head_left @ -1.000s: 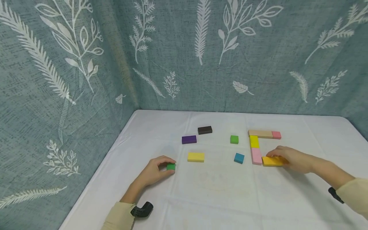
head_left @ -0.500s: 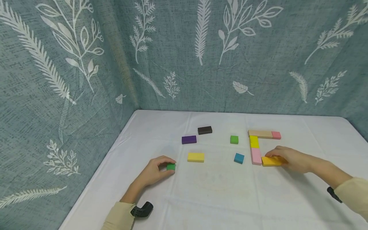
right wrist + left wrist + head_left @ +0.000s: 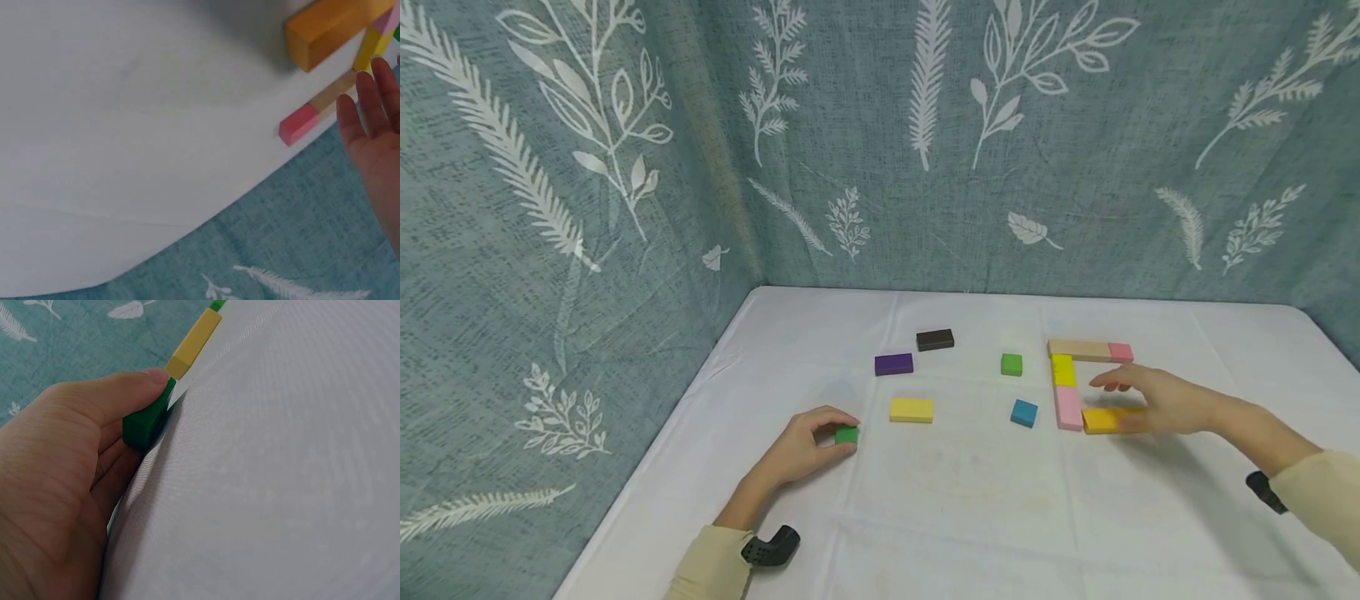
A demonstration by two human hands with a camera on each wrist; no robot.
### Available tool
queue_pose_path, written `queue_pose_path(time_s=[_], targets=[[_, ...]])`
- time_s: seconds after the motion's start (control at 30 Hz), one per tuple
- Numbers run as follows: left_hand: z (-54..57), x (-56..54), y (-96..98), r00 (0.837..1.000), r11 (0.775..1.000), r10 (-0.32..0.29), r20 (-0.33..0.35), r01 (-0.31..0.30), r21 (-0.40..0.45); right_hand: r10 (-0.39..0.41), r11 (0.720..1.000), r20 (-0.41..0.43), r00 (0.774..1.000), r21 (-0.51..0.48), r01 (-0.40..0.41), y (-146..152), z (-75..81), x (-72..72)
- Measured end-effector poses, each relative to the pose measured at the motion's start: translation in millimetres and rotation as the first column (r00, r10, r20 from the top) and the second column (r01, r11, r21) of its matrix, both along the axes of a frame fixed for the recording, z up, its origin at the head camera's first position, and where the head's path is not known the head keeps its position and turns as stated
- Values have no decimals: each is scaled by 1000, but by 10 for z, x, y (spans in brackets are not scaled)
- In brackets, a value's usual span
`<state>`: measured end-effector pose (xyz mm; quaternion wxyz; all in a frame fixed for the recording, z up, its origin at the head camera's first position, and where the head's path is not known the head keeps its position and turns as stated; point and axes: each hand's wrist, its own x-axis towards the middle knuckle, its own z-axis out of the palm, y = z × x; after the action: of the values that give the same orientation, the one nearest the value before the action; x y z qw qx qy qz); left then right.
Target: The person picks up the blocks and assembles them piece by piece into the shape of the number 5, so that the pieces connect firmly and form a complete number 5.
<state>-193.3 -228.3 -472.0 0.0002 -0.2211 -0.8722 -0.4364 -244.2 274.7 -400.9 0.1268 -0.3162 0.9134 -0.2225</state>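
Observation:
Between thumb and fingers my left hand (image 3: 808, 442) pinches a dark green block (image 3: 145, 425) that stands on the white cloth. My right hand (image 3: 1172, 402) hovers over an orange block (image 3: 1105, 421), its fingers loosely extended and apart from it. That orange block lies flat with its left end against a light pink block (image 3: 1069, 407). Behind the pink one, a bright yellow block (image 3: 1063, 370) continues the line up to a tan block (image 3: 1078, 350), which has a small rose-pink block (image 3: 1121, 352) at its right end. In the right wrist view, the orange block (image 3: 331, 34) shows near the spread fingers (image 3: 370, 103).
Loose blocks lie mid-table: black (image 3: 935, 340), purple (image 3: 893, 364), pale yellow (image 3: 912, 410), light green (image 3: 1011, 365) and blue (image 3: 1024, 412). A leaf-patterned teal curtain (image 3: 865, 208) hangs along the table's back and left edges.
My right hand has let go of the orange block and lifted its fingers off it. The orange block has shifted slightly left against the pink one. My left hand has stayed put.

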Motion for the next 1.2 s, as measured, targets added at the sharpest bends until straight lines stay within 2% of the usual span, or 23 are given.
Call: queue_pose_path(time_s=[0.2, 0.43, 0.67, 0.9, 1.07, 1.2], targets=[[3, -1, 0, 1000, 1000, -13, -8, 13, 17, -54, 998, -41, 998, -36, 53, -95, 64, -142], [-28, 2, -3, 1000, 999, -17, -13, 17, 27, -107, 993, -74, 991, -53, 103, -333, 48, -282], [-58, 4, -8, 1000, 1000, -7, 3, 7, 25, -128, 979, -4, 992, -160, 125, -522, 41, -374], [-50, 1, -8, 1000, 1000, -6, 3, 6, 24, -97, 956, 67, 993, -271, 112, -619, 0, -478], [-41, -7, -10, 1000, 1000, 1, 5, -1, 18, -75, 948, 99, 992, -302, 102, -697, -50, -538], [-32, -4, -11, 1000, 1000, -5, -4, 5, 16, -87, 953, 120, 989, -281, 118, -806, -73, -563]])
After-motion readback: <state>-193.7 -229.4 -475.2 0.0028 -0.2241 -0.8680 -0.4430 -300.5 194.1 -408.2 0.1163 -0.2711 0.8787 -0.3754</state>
